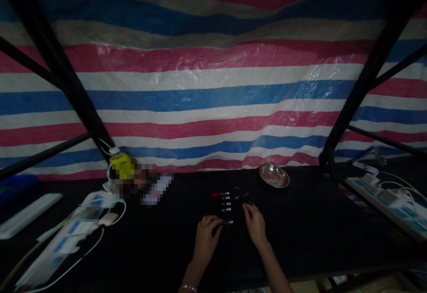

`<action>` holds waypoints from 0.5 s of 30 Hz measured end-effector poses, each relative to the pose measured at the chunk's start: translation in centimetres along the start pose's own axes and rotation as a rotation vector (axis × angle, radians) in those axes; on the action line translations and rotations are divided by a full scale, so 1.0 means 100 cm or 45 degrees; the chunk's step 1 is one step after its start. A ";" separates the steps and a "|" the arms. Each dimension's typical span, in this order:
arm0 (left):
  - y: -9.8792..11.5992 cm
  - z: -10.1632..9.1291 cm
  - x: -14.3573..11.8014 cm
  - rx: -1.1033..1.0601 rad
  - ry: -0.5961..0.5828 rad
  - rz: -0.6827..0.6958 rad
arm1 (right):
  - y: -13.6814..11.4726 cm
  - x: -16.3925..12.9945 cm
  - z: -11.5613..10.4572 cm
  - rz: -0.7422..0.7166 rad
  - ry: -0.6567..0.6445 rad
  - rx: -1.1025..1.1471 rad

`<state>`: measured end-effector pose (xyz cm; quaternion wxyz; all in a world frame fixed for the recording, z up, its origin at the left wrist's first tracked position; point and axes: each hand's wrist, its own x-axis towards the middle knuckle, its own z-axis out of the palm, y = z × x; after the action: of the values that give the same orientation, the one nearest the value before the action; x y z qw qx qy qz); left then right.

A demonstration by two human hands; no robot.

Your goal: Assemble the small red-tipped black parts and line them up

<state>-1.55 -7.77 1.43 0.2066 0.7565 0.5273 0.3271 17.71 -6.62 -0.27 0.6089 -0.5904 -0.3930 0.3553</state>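
Note:
My left hand (207, 235) pinches a small black stick with a silver end (229, 222) close to the black tabletop. Beyond it lie several similar small sticks in a column, dark ones with silver ends (227, 204) and a red one with a silver end (220, 194). My right hand (255, 225) is to the right of the column, its thumb and fingers drawn together over the table. Just past those fingertips sits a small red and dark piece (243, 194); whether the fingers touch it is unclear. Small grey pieces (237, 197) lie beside it.
A round metal dish (274, 176) stands at the back right. White power strips with cables lie at the left (71, 235) and right (390, 202). A yellow bottle (122, 165) stands at the back left. Black metal posts and a striped sheet (213, 102) bound the table.

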 end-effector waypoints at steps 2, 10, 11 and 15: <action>-0.003 0.002 0.000 0.053 0.039 0.024 | -0.003 -0.001 -0.001 -0.016 0.021 -0.031; 0.006 0.023 0.004 0.402 0.194 0.168 | 0.003 0.001 -0.009 -0.073 0.298 -0.065; 0.010 0.029 0.006 0.449 0.195 0.167 | 0.005 0.001 -0.009 -0.093 0.318 -0.025; 0.019 0.054 0.016 0.586 0.215 0.139 | 0.009 0.004 -0.010 -0.184 0.343 0.110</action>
<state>3.90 -6.74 -0.67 -0.0337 0.7808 0.5617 0.2713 18.78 -6.68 -1.17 0.7050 -0.5761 -0.3335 0.2448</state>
